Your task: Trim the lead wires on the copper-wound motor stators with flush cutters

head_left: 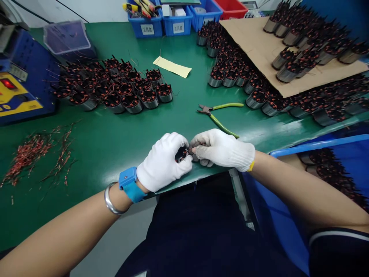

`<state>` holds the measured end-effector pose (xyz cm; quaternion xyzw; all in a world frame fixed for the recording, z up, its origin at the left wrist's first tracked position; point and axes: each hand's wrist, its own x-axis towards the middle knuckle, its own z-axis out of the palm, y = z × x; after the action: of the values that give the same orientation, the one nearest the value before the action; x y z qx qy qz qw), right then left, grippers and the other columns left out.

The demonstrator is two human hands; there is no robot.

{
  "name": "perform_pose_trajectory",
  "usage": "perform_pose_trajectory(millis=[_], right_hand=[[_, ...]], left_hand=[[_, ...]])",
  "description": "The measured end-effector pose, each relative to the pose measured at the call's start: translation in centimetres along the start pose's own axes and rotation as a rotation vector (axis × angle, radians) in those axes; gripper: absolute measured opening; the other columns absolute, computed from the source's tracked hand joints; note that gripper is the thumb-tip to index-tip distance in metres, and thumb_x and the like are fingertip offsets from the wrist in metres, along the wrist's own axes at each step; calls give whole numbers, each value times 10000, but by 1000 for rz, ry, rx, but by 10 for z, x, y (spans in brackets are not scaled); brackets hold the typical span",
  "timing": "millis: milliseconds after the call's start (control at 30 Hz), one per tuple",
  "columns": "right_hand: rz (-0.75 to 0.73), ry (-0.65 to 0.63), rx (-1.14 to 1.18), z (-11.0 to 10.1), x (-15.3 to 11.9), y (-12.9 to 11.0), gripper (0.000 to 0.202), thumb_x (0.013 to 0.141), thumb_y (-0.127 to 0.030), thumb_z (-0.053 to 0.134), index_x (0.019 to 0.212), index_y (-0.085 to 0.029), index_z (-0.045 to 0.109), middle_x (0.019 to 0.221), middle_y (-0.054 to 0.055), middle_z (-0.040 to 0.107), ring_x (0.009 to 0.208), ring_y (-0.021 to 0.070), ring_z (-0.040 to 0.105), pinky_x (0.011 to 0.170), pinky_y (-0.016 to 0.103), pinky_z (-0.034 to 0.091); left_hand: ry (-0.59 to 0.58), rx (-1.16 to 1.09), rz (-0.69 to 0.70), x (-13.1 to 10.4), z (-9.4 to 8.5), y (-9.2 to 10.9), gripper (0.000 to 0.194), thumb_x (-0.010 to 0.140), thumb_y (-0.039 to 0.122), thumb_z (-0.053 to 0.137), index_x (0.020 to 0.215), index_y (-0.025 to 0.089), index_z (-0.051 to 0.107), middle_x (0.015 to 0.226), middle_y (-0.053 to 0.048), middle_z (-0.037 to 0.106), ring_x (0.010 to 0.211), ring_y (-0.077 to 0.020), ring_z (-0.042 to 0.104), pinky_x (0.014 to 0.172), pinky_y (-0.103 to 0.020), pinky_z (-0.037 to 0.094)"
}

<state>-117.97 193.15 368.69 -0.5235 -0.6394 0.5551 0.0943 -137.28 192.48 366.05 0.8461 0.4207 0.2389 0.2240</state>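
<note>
White-gloved and closed, my left hand [165,161] wraps round a motor stator [181,154] near the table's front edge. Only the dark end of the stator with some copper winding shows between thumb and fingers. My right hand [220,149], also gloved, is pinched at the stator's right side, on what looks like a thin copper wire [198,144]; its fingertips partly hide it. Beyond the right hand lie diagonal cutters [220,109] with green handles, jaws apart. A blue wrist strap [132,184] and a silver bangle are on my left wrist.
Stators [127,86] stand grouped at the back left; more surround and top a cardboard sheet [248,38] at right. Copper scraps [30,154] lie left, near a blue-yellow machine [21,82]. Blue tool boxes [147,27] line the back. A blue crate [319,144] with stators is at right.
</note>
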Motion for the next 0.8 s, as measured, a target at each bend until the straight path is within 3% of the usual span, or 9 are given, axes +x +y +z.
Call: perform_pose_trajectory(millis=[100, 200, 300, 400, 500, 700, 800], right_hand=[[-1, 48, -121, 2, -3, -3, 137, 787, -290, 550, 775, -180, 631, 607, -24, 599, 490, 73, 499, 424, 176, 351], [5, -25, -118, -2, -7, -4, 176, 785, -302, 556, 667, -174, 578, 556, -34, 551, 455, 58, 438, 402, 173, 321], [69, -144, 99, -10, -5, -4, 125, 766, -290, 608, 747, -168, 586, 615, -27, 591, 487, 70, 522, 444, 167, 429], [92, -219, 247, -16, 4, -8, 274, 714, -354, 724, 871, -154, 621, 733, 10, 666, 603, 107, 627, 551, 207, 543], [140, -302, 237, -15, 14, -13, 343, 679, -423, 777, 779, -132, 626, 656, 26, 668, 570, 120, 635, 524, 211, 549], [148, -321, 258, -6, 21, -14, 256, 772, -348, 706, 674, -132, 609, 511, 8, 624, 440, 93, 578, 445, 173, 503], [127, -284, 249, -3, 18, -12, 195, 817, -276, 627, 678, -139, 612, 521, 12, 638, 436, 90, 582, 446, 166, 504]], left_hand=[[-19, -21, -3, -1, -2, 0, 138, 728, 229, 532, 860, 191, 533, 827, -40, 563, 778, -198, 521, 709, -350, 453], [-12, -50, 12, -2, -2, 1, 118, 712, 213, 528, 828, 193, 534, 811, -38, 570, 767, -194, 520, 703, -347, 451], [18, -67, 18, -3, 0, 1, 87, 702, 193, 523, 789, 196, 526, 783, -35, 568, 755, -190, 516, 698, -345, 448], [25, -73, 2, -3, 1, 1, 87, 692, 181, 522, 777, 198, 522, 775, -35, 568, 753, -190, 516, 694, -344, 447], [28, -74, -12, -3, 1, 2, 59, 701, 185, 516, 757, 199, 512, 768, -36, 564, 743, -188, 511, 687, -346, 445], [46, -98, -24, -4, 3, 5, 69, 728, 186, 510, 795, 197, 499, 843, -53, 579, 788, -192, 545, 729, -361, 468], [115, -145, -55, -5, 3, 6, 260, 691, 183, 564, 939, 186, 486, 1038, -91, 586, 903, -198, 577, 805, -365, 491]])
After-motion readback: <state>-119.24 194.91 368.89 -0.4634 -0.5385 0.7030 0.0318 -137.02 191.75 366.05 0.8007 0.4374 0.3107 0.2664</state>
